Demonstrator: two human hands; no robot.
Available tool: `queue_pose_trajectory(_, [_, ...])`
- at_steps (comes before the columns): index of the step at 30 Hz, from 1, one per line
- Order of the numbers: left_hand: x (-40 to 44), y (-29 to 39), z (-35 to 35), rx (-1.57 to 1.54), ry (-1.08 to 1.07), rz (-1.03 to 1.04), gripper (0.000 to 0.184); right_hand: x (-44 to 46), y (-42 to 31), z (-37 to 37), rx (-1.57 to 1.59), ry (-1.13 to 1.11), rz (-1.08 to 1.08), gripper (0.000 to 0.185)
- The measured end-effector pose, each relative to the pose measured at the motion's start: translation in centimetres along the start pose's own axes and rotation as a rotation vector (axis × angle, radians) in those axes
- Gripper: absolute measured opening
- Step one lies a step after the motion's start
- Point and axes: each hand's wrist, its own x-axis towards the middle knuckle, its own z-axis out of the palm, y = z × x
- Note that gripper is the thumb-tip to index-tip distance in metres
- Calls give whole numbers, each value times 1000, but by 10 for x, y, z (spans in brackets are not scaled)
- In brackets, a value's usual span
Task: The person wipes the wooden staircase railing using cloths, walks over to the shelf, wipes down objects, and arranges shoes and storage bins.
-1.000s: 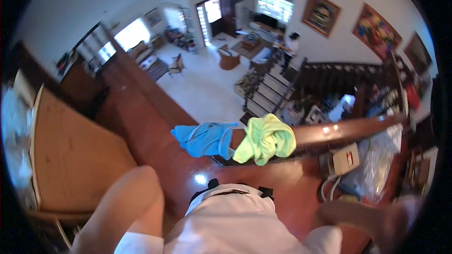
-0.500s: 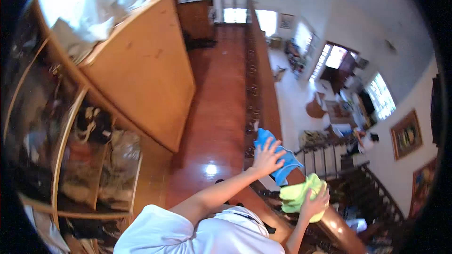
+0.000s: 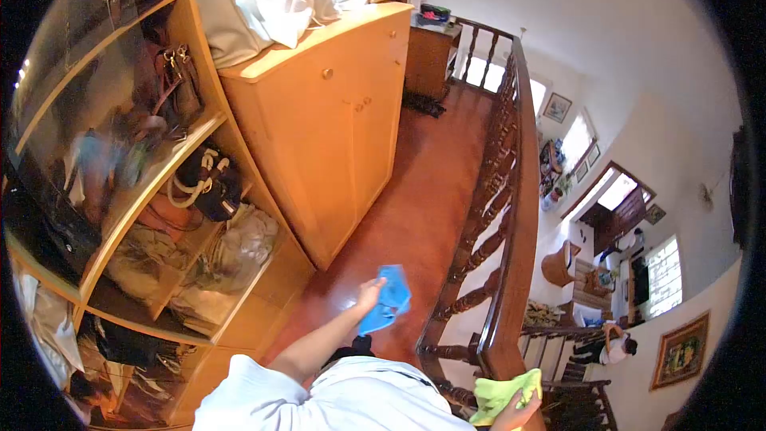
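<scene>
My left hand (image 3: 369, 295) is closed on a blue cloth (image 3: 392, 297), which hangs in front of me over the red-brown floor. At the lower right, my right hand (image 3: 520, 413) grips a yellow-green cloth (image 3: 504, 390). That cloth lies against the near end of the dark wooden handrail (image 3: 515, 287). Part of the right hand is cut off by the view's lower edge.
On the left stand a glass-fronted case (image 3: 104, 295) with bags inside and a wooden cabinet (image 3: 319, 128) with bags on top. Turned balusters (image 3: 479, 251) line the walkway's right side. Below, a person (image 3: 614, 347) is by the stairs (image 3: 570, 403).
My left hand has lifted the blue cloth off the handrail and moved it left over the floor. The yellow-green cloth stays in my right hand, lower in view. The view has turned.
</scene>
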Motion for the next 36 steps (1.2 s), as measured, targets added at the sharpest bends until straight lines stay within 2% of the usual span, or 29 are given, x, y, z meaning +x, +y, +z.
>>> queue_pose_trajectory(1, [4, 6, -23, -24, 42, 15, 43, 0, 0, 18, 190, -39, 93, 29])
queue_pose_trajectory(3, [8, 22, -66, -232, 72, -249, 42, -7, -11, 48, 571, -125, 292, 28])
queue_pose_trajectory(4, [8, 25, -83, -237, 78, -242, 42, -7, -50, 62, 694, -217, 351, 33])
queue_pose_trajectory(5, [8, 25, -98, -468, 49, -302, 45, -3, -66, 84, 849, -274, 475, 38])
queue_pose_trajectory(6, [8, 26, -111, -698, 18, -361, 49, 0, -86, 104, 918, -322, 492, 37])
queue_pose_trajectory(7, [9, 28, -123, -700, 20, -357, 49, 4, -107, 124, 985, -371, 509, 35])
queue_pose_trajectory(9, [8, 33, -144, -1094, -217, -105, 57, 11, -148, 167, 1177, -460, 655, 41])
queue_pose_trajectory(10, [8, 49, -143, -1035, -42, -33, 58, 14, -180, 179, 1271, -584, 686, 44])
queue_pose_trajectory(11, [4, 51, -156, -1037, -33, -24, 58, 15, -206, 189, 1363, -713, 714, 47])
queue_pose_trajectory(13, [-10, 54, -184, -1244, -388, -7, 59, 21, -210, 235, 1517, -1008, 845, 46])
queue_pose_trajectory(14, [-26, 85, -187, -1298, -253, -121, 60, 21, -221, 248, 1506, -1080, 956, 44])
queue_pose_trajectory(15, [-25, 85, -197, -1314, -231, -98, 60, 21, -231, 260, 1483, -1154, 1070, 43])
queue_pose_trajectory(17, [-26, 79, -216, -876, 1, 27, 51, 18, -244, 284, 1431, -1189, 1154, 42])
queue_pose_trajectory(19, [-37, 84, -230, -979, 82, 37, 50, 16, -246, 309, 1383, -1202, 1236, 41])
queue_pose_trajectory(21, [-46, 100, -246, -1150, 173, 46, 49, 20, -244, 339, 1389, -1262, 1063, 40])
queue_pose_trajectory(22, [-54, 103, -263, -1205, -161, 133, 52, 25, -252, 350, 1400, -1265, 1057, 40])
queue_pose_trajectory(23, [-60, 129, -256, -1360, -57, 227, 59, 28, -262, 359, 1423, -1277, 937, 38])
queue_pose_trajectory(25, [-64, 149, -264, -1355, -167, 354, 63, 33, -287, 374, 1455, -1282, 704, 36])
queue_pose_trajectory(27, [-58, 186, -253, -1325, -71, 524, 65, 56, -334, 381, 1416, -1209, 743, 33])
queue_pose_trajectory(29, [-46, 201, -246, -1252, -151, 472, 63, 92, -340, 415, 1046, -1195, 226, 33])
queue_pose_trajectory(31, [-24, 231, -222, -526, 125, 465, 64, 132, -368, 421, 1281, -1245, 353, 34])
queue_pose_trajectory(32, [-11, 243, -209, -411, 217, 290, 68, 149, -384, 422, 1397, -1225, 354, 34])
queue_pose_trajectory(33, [10, 256, -193, -405, 203, 298, 68, 170, -388, 433, 1495, -1248, 388, 35])
queue_pose_trajectory(35, [59, 287, -157, 127, 112, 260, 78, 213, -401, 453, 1137, -1030, 25, 32])
queue_pose_trajectory(36, [87, 296, -141, 413, 170, 232, 77, 237, -406, 461, 842, -956, -250, 31])
